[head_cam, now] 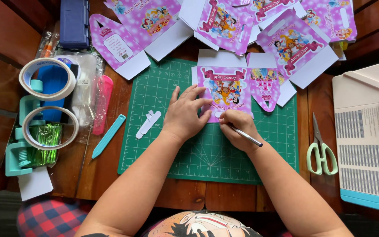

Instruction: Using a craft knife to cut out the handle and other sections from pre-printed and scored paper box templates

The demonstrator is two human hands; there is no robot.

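Observation:
A flat pink printed box template (pixel 237 83) with cartoon figures lies on the green cutting mat (pixel 163 145). My left hand (pixel 185 115) presses flat on the template's lower left part, fingers spread. My right hand (pixel 237 129) is closed around a thin craft knife (pixel 246 137) with a dark handle, its tip hidden under my fingers at the template's lower edge. Small white cut-out scraps (pixel 148 123) lie on the mat to the left of my left hand.
More pink printed templates (pixel 224 22) are piled at the back. Two tape rolls on a teal holder (pixel 44 105), a teal folding tool (pixel 108 136) and a pink item sit left. Mint scissors (pixel 321 151) and a scoring board (pixel 367 145) lie right.

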